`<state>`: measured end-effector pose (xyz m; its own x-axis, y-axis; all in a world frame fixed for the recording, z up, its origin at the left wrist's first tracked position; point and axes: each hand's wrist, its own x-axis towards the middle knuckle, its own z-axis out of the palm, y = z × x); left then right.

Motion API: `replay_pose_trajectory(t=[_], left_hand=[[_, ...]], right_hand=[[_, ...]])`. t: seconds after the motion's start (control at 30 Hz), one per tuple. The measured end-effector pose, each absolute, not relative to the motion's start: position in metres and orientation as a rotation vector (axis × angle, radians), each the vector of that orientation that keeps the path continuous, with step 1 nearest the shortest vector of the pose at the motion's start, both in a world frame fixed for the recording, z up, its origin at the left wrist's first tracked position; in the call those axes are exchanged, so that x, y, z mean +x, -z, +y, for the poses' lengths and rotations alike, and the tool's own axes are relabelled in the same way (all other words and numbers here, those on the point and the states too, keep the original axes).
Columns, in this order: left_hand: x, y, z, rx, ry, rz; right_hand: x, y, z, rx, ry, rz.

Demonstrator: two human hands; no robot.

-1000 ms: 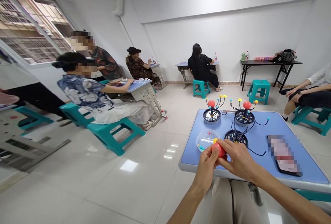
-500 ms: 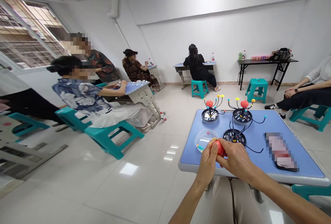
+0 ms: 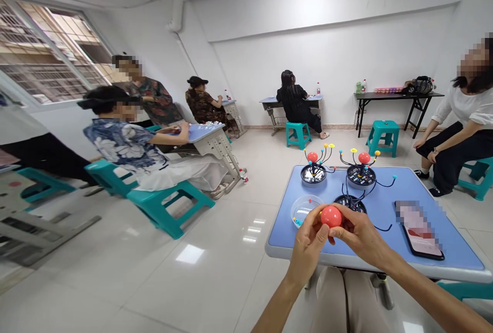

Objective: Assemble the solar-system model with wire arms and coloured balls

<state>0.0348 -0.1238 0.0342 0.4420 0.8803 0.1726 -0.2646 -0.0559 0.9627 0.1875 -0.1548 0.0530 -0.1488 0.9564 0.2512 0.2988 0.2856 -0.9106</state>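
Observation:
A glossy red ball (image 3: pixel 331 216) is gripped between my left hand (image 3: pixel 311 238) and my right hand (image 3: pixel 356 233), above the near edge of the blue desk (image 3: pixel 389 240). Fingers of both hands wrap its sides, thumbs at its lower front. Just beyond them, partly covered by my hands, stands a black round base (image 3: pixel 349 202) with bare curved arms. To the left lies a clear round dish (image 3: pixel 304 204) holding small coloured beads. Farther back are two planet models, the left model (image 3: pixel 313 174) and the right model (image 3: pixel 361 175), each with a red ball on top.
A phone (image 3: pixel 419 233) lies at the desk's right side. A seated person (image 3: pixel 462 122) is at the far right; several others sit at desks to the left and back. A green stool (image 3: pixel 382 138) and a black table (image 3: pixel 398 96) stand by the wall.
The red ball has turned up into fuller view as my fingers shifted around it. The person at the right shows more in view as the camera tilted slightly.

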Motion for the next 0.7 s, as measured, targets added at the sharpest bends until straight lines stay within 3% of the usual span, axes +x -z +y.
replay_pose_trajectory(t=[0.2, 0.5, 0.7], left_hand=[[0.030, -0.046, -0.114, 1.308, -0.895, 0.639], [0.042, -0.060, -0.094, 1.233, -0.590, 0.594], [0.053, -0.050, -0.095, 1.416, -0.764, 0.686]], right_hand=[[0.204, -0.056, -0.152, -1.152, -1.039, -1.662], [0.217, -0.076, -0.148, -0.921, -1.697, -1.378], [0.225, -0.071, -0.147, -0.997, -1.655, -1.170]])
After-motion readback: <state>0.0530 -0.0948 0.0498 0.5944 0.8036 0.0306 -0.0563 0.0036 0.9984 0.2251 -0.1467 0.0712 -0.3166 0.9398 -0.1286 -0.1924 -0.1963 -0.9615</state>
